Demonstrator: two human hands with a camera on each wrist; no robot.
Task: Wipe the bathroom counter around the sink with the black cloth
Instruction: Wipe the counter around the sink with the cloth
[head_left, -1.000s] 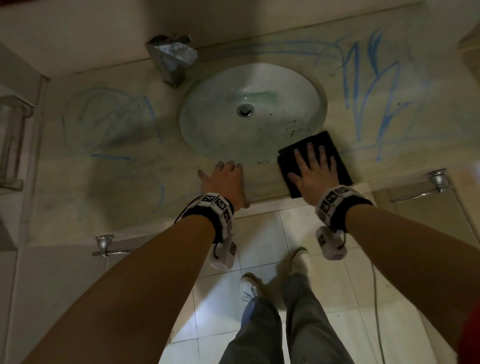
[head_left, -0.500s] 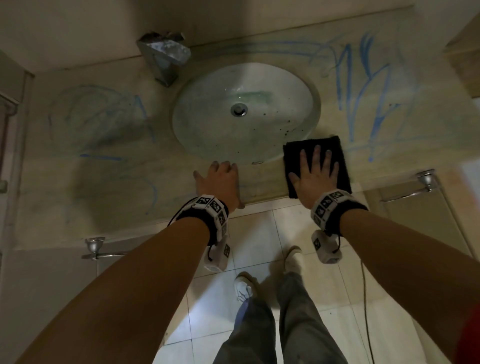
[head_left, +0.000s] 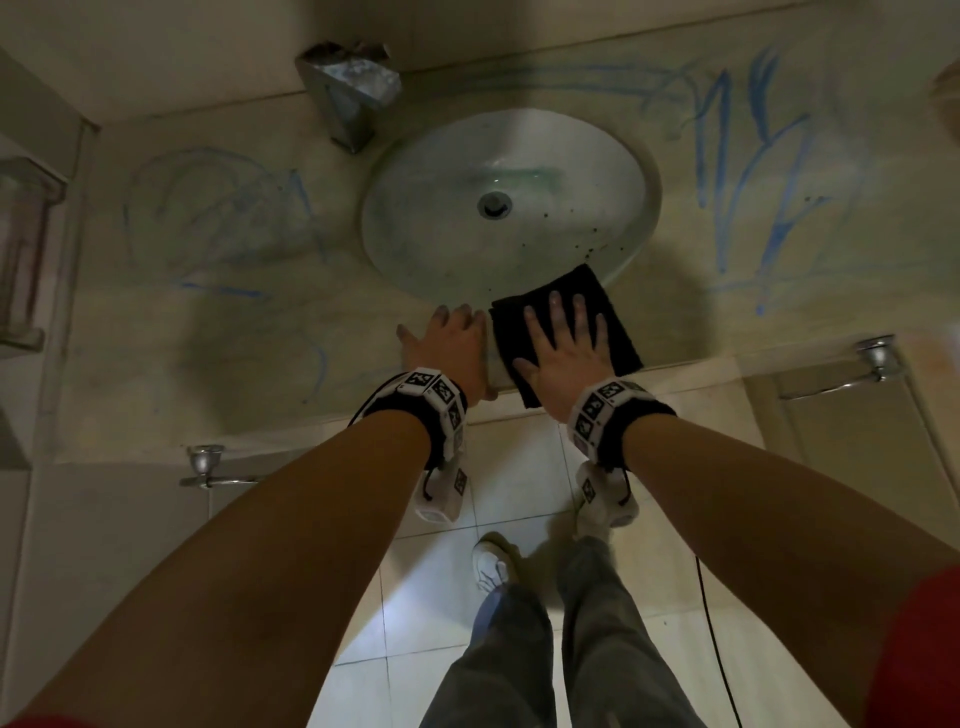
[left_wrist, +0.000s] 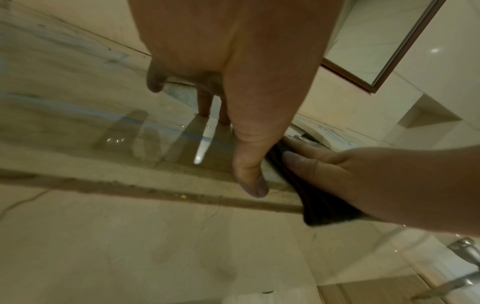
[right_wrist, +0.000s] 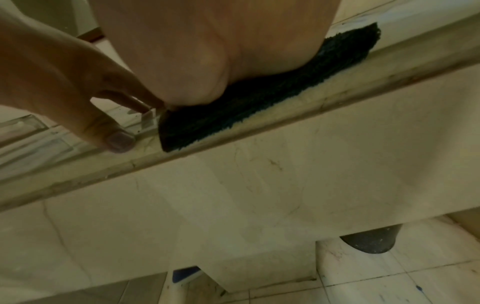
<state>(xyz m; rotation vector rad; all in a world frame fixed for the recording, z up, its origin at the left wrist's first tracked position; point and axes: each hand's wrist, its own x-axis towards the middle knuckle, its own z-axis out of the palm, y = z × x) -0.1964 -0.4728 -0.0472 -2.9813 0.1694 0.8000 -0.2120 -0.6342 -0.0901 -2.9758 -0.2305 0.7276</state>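
The flat, open right hand (head_left: 563, 353) has slid the black cloth (head_left: 597, 296) leftward beside the resting, open left hand (head_left: 452, 348); the tabletop's (head_left: 234, 332) front strip below the sink (head_left: 639, 171) is nearly wiped.

both hands (head_left: 563, 353) flat (fingers spread), forearms extended

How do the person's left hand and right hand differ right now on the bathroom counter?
The right hand lies flat with fingers spread on the folded black cloth; the left hand rests on bare beige stone counter with fingers together and holds nothing. The right hand sits beside the oval white sink rim's near-right edge, the left directly in front of it. Both are open, palms down, at the counter's front edge.
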